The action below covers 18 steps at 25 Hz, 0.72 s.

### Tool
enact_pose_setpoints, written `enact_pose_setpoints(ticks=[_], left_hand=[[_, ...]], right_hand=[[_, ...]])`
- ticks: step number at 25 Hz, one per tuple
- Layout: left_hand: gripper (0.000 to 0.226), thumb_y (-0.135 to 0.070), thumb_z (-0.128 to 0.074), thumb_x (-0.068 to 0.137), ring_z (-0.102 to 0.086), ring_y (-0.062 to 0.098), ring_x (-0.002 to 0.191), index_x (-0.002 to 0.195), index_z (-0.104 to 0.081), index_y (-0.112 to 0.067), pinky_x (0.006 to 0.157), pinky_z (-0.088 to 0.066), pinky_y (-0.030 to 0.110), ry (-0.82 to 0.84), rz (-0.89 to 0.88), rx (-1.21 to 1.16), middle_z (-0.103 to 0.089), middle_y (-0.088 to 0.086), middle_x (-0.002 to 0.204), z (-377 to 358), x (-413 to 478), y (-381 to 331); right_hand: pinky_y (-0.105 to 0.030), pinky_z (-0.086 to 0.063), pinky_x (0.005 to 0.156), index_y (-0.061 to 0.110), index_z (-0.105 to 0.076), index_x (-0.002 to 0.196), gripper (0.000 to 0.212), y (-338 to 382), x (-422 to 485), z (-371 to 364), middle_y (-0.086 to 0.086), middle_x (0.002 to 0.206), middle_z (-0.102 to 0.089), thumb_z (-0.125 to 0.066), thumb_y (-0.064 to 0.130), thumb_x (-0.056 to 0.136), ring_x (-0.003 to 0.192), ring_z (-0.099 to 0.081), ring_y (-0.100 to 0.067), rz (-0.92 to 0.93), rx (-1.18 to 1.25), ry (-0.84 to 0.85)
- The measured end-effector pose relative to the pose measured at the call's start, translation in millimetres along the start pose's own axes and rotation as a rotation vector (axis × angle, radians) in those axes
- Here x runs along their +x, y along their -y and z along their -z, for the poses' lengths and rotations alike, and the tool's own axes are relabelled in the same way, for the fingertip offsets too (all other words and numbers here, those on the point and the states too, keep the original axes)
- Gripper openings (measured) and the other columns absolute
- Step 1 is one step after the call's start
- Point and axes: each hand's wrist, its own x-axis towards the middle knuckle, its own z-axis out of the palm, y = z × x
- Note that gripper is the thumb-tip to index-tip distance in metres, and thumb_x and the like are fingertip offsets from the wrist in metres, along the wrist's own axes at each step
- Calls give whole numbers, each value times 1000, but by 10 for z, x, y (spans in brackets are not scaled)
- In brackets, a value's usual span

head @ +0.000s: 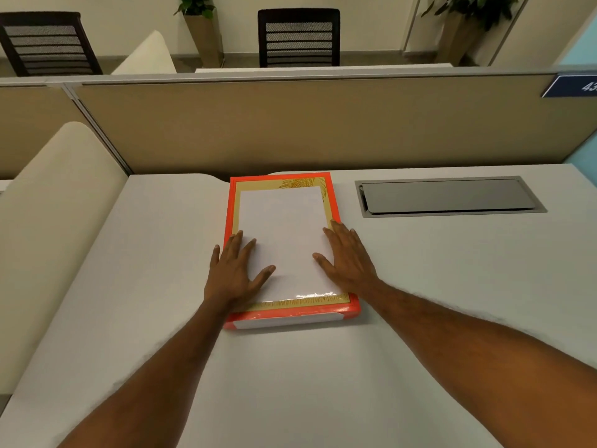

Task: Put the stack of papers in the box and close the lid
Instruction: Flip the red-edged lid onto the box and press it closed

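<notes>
1. The box (336,313), orange-edged with a gold inner border, lies flat on the worktop (436,286), its far edge near the partition (290,124).
2. White paper (281,234) covers its top face; whether this is the stack or a lid panel cannot be told.
3. The left hand (231,273) lies flat with fingers spread over the box's left edge, grip open.
4. The right hand (350,257) lies flat on the right edge, grip open, holding nothing.
5. Right of the right hand, past bare worktop, sits a closed cable hatch (449,197).
6. Left of the left hand the worktop is bare up to a cream side panel (55,195).
</notes>
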Motion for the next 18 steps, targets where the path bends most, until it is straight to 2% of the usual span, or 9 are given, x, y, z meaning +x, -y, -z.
enact_pose_setpoints(ticks=[2,5,7,10,12,14,18], left_hand=[[92,-83,-20,79,-12,25,150,150,-27,-26,121,-8,52,41,5,20,-12,3,164,113,274,15],[92,-82,-24,80,-30,31,144,148,-33,-22,115,-28,52,103,33,27,-19,7,162,271,683,71],[97,-85,-21,76,-38,32,139,145,-39,-19,109,-36,50,165,44,36,-26,7,159,366,867,121],[98,-86,-21,74,-46,29,131,136,-51,-16,102,-41,45,191,42,37,-44,7,150,415,1029,149],[95,-85,-24,75,-51,28,125,130,-56,-14,98,-43,43,181,28,21,-52,7,142,437,1080,139],[93,-83,-26,77,-50,27,126,129,-57,-13,100,-43,44,215,29,6,-52,8,142,477,1117,126],[88,-79,-30,81,-47,28,131,135,-51,-14,105,-42,48,299,54,48,-46,7,147,526,1071,73]], right_hand=[[-41,-9,121,17,-27,148,70,-45,273,115,-7,161,-18,-41,56,93,149,-16,-24,-13,2,36],[-43,-20,117,13,-32,146,70,-75,738,276,-9,158,-26,-46,55,92,146,-25,-27,-77,30,126],[-42,-32,111,10,-36,143,71,-50,953,346,-10,153,-37,-48,56,90,139,-37,-29,-145,77,182],[-40,-39,104,8,-41,140,72,-55,1139,363,-12,145,-46,-48,59,89,131,-46,-30,-177,57,208],[-39,-41,101,7,-42,139,76,-70,1176,373,-12,143,-49,-49,62,87,128,-49,-29,-169,19,231],[-38,-42,100,8,-43,137,75,-97,1173,395,-11,140,-50,-52,61,85,124,-50,-28,-149,7,263],[-44,-31,113,9,-37,142,76,-131,990,426,-11,151,-38,-53,58,86,138,-37,-28,-35,-55,258]])
